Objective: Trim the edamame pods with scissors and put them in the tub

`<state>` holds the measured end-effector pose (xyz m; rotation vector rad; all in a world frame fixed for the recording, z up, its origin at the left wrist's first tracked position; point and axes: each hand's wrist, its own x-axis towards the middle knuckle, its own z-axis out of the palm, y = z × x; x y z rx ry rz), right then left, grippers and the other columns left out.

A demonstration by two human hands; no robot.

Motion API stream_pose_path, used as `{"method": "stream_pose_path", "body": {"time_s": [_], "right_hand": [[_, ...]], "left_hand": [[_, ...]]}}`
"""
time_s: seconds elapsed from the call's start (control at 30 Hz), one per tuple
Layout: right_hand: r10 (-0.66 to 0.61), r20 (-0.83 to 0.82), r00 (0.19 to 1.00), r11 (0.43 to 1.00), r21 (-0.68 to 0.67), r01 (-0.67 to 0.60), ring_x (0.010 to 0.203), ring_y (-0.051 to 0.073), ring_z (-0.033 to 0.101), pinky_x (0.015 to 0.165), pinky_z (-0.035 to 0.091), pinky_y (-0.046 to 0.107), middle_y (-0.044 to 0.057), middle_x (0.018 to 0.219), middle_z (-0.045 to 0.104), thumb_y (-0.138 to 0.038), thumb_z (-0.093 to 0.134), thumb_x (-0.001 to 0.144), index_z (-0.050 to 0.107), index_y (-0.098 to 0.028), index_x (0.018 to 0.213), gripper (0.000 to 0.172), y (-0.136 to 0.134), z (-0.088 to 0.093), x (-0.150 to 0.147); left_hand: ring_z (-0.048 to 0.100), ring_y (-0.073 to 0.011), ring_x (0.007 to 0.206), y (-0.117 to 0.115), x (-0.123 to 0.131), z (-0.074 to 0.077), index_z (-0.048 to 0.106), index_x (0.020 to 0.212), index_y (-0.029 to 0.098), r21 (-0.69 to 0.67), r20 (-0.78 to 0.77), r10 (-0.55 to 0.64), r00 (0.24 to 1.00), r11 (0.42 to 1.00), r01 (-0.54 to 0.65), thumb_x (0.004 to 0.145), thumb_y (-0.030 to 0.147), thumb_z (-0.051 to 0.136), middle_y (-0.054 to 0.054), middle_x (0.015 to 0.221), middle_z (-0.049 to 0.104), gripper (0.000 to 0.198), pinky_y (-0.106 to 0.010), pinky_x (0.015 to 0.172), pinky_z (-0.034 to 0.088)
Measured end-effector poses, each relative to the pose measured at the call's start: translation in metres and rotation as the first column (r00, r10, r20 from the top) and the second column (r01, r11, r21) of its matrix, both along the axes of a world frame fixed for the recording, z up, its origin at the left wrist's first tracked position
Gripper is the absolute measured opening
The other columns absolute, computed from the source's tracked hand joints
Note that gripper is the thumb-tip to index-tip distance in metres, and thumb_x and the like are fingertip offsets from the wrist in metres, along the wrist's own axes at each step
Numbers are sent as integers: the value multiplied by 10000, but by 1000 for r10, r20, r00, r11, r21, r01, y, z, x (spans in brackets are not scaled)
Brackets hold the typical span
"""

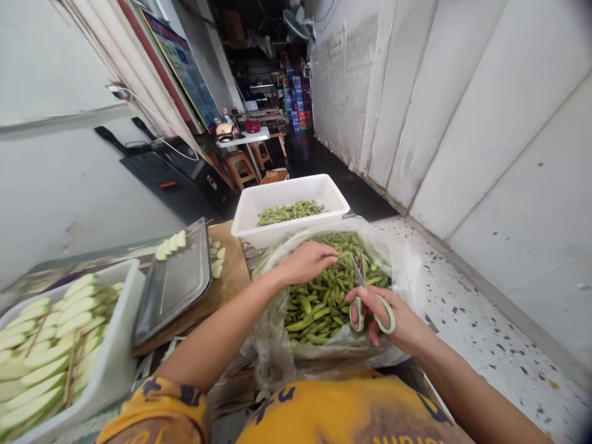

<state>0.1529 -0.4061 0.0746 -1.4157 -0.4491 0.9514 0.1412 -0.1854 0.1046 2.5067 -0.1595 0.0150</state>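
A clear plastic bag [407,277] full of green soybean pods [319,302] lies open in front of me. My left hand [305,260] reaches into the pile with its fingers curled down onto the pods, and what they grip is hidden. My right hand [393,317] is closed through the green loops of a pair of scissors [365,290], whose blades point up over the pods towards the left hand. Behind the bag stands a white plastic tub [287,191] with a thin layer of pods at its bottom.
A white tub of pale sliced vegetable [115,345] sits at the left. A metal tray [176,283] rests on a wooden board [226,271] with a few slices. A white wall runs on the right, above speckled flooring [485,345]. Stools and a table [245,139] stand far back.
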Motion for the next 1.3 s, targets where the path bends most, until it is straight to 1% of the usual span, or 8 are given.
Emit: {"method": "stream_pose_path", "body": {"time_s": [0.17, 0.27, 0.43, 0.6, 0.73, 0.9, 1.1, 1.3], "right_hand": [[9, 49, 999, 1000, -28, -7, 494, 109, 520, 307, 391, 162, 4, 639, 571, -626, 537, 813, 573, -156, 865, 474, 2, -1, -1], [2, 86, 996, 999, -52, 3, 468, 102, 509, 309, 393, 168, -9, 622, 573, -626, 531, 815, 558, -165, 847, 463, 1, 1, -1], [40, 145, 989, 997, -68, -31, 414, 82, 481, 320, 390, 172, -20, 611, 574, -626, 509, 830, 552, -166, 831, 461, 0, 2, 1], [55, 201, 978, 995, -89, -37, 378, 63, 459, 330, 382, 174, -22, 636, 575, -600, 519, 840, 559, -168, 820, 434, 0, 3, 3], [52, 215, 975, 994, -102, -31, 380, 63, 442, 339, 385, 184, -21, 629, 561, -606, 530, 830, 556, -171, 813, 435, 0, 5, 3], [70, 217, 974, 992, -116, -46, 416, 76, 459, 348, 410, 193, -14, 644, 557, -634, 540, 807, 574, -166, 832, 470, 1, 9, 4], [50, 243, 969, 989, -149, -14, 337, 63, 426, 324, 348, 178, -40, 535, 531, -586, 558, 817, 557, -170, 759, 421, 2, 7, 4], [55, 257, 965, 981, -194, -5, 313, 64, 404, 299, 313, 179, -37, 478, 533, -591, 581, 792, 506, -180, 649, 441, 2, 2, 4]], "left_hand": [[608, -160, 748, -15, -17, 12, 692, 780, 164, -72, 20, 31, 999, 997, -30, 881, 278, 450, -33, 807, 710, 286, -242, 726, 404], [576, -146, 707, -20, -22, 16, 658, 719, 151, -175, -45, 27, 999, 984, -34, 885, 290, 428, -20, 735, 669, 316, -231, 692, 393], [525, -133, 676, -28, -29, 20, 620, 669, 141, -324, -178, -36, 983, 946, -24, 872, 330, 435, -2, 671, 603, 333, -228, 688, 382], [525, -134, 672, -31, -33, 21, 612, 644, 144, -414, -244, -26, 970, 907, -79, 856, 361, 460, -5, 668, 609, 339, -237, 713, 393], [537, -129, 645, -32, -33, 20, 602, 632, 144, -502, -283, 5, 959, 851, -152, 843, 355, 478, -7, 647, 611, 323, -241, 713, 411], [525, -117, 594, -33, -31, 15, 600, 625, 141, -557, -298, -9, 955, 814, -166, 830, 367, 497, -3, 616, 611, 322, -244, 682, 413], [535, -118, 605, -34, -31, 13, 623, 685, 137, -633, -347, -43, 937, 748, -200, 795, 405, 542, -2, 623, 626, 300, -245, 676, 409], [459, -100, 575, -31, -32, 13, 647, 723, 136, -589, -392, -17, 920, 772, -237, 754, 430, 596, 11, 612, 579, 300, -233, 565, 323]]}}
